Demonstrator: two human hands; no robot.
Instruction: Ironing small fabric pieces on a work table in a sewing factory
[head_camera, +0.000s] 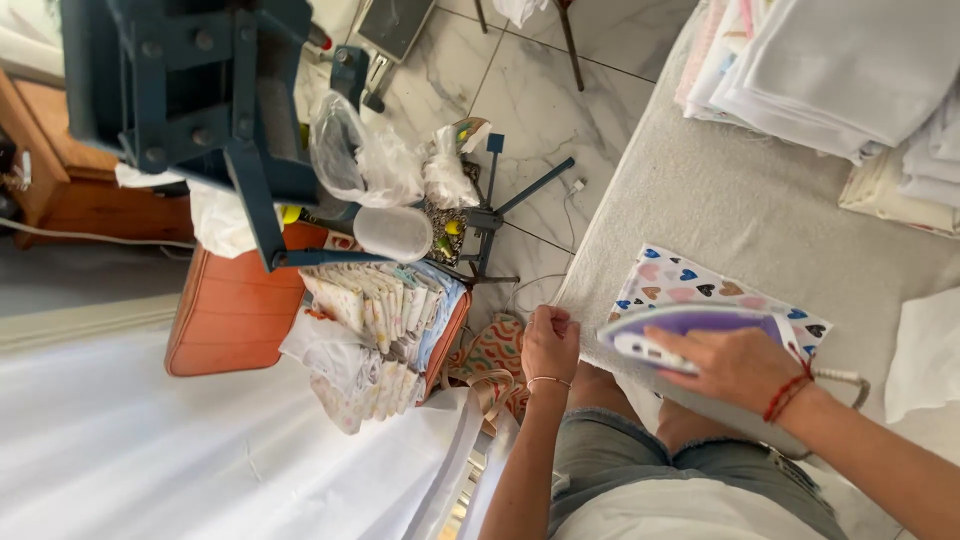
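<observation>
Right hand (735, 365) grips a purple-and-white iron (690, 335) on heart-printed fabric (690, 285). Left hand (550, 343) is closed, pinching the grey ironing surface's (720, 210) edge.

There is one view, from a camera worn on the person's head. It looks steeply down and sits close, so the person's own lap fills the near bottom edge. The grey padded counter (760, 210) runs from the near right to the far upper right. The marble floor (540, 100) and the clutter on it take the left and middle. The picture sits tilted, with the counter edge slanting across it.
</observation>
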